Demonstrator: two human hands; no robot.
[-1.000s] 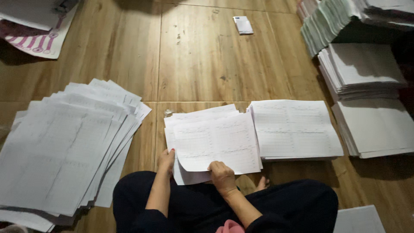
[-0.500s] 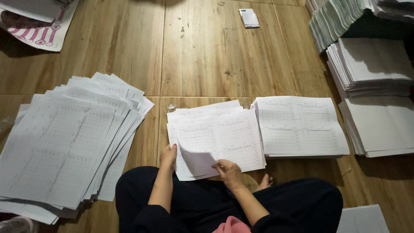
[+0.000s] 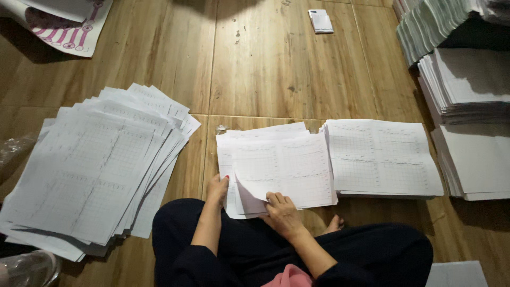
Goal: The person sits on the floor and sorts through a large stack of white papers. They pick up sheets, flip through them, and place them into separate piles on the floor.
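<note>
Your right hand is now pinching and lifting the top sheet's corner; your left hand is pressing the middle paper stack, fingers spread flat.

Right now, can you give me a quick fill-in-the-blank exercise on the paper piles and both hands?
1. The right hand lifts a ____ of the top sheet on the middle pile.
2. The left hand rests on that pile's ____ edge.
3. The fanned-out pile lies to the person's ____.
4. All piles sit on a ____ floor.

Missing words: corner; left; left; wooden
</note>
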